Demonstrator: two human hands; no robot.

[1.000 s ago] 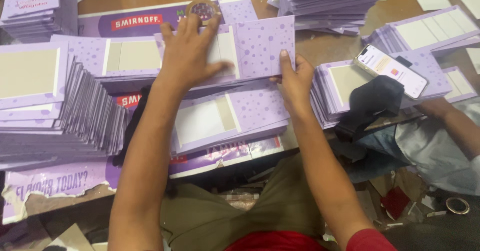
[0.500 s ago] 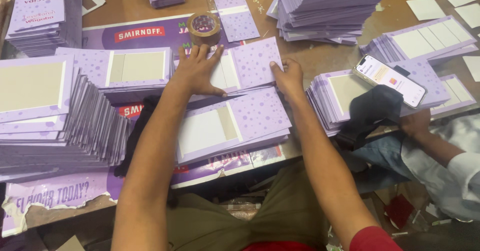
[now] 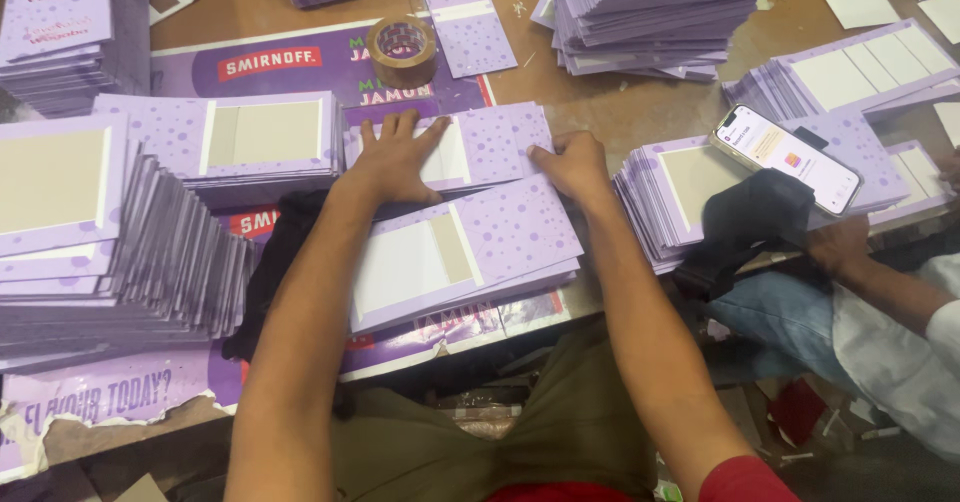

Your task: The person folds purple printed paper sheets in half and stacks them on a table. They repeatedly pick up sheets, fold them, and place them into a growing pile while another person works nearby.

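Plainly, the biggest hazard is sitting left of the lilac card [image 3: 490,152] that both hands are working on: the tall fanned stack [image 3: 110,262] is leaning and splaying toward the near edge of the surface [image 3: 610,102], and a nudge from the left forearm could be sending its sheets sliding off. Just nearer than the card, the near stack [image 3: 465,252] is lying under both arms, so dragging a wrist back could be skewing its top sheets. The card itself is lying flat on the surface, just right of the left-hand neighbour pile [image 3: 235,142]. The left hand [image 3: 395,162] is pressing it with open, spread fingers, gripping nothing; the right hand [image 3: 572,162] is curled, pinching the card's right edge. Uneven pressing could be creasing the panel or shifting it crooked. Right of the card, a phone [image 3: 787,157] is resting on a dark cloth [image 3: 750,227] atop another pile, and could be slipping off. Beyond the card, the tape roll [image 3: 402,50] is standing near enough to be knocked.
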